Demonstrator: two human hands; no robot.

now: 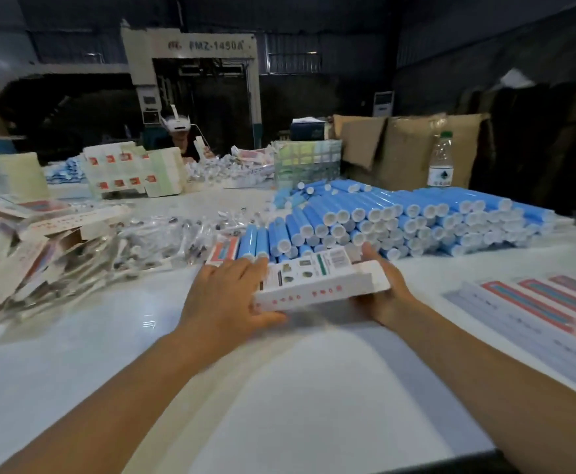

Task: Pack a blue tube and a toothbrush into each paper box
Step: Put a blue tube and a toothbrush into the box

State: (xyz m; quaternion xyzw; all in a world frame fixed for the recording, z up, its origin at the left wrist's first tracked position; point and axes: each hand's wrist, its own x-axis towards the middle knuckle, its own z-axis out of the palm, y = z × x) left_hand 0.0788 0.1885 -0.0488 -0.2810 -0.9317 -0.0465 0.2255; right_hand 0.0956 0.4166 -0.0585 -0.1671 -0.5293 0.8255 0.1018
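A long white paper box [317,280] with red print lies across the middle of the white table [279,388], held at both ends. My left hand [228,295] grips its left end, thumb under and fingers on top. My right hand [385,289] holds the right end, where a flap sticks out. Behind the box a big pile of blue tubes [399,217] with white caps is stacked. Toothbrushes in clear wrappers [163,237] lie heaped to the left of the tubes. What is inside the box is hidden.
Flat and folded paper boxes [23,248] are piled at the far left; finished boxes [546,309] lie in a row at the right. A water bottle [441,160] and cardboard cartons [406,148] stand behind the tubes. Another person [184,135] works across the table.
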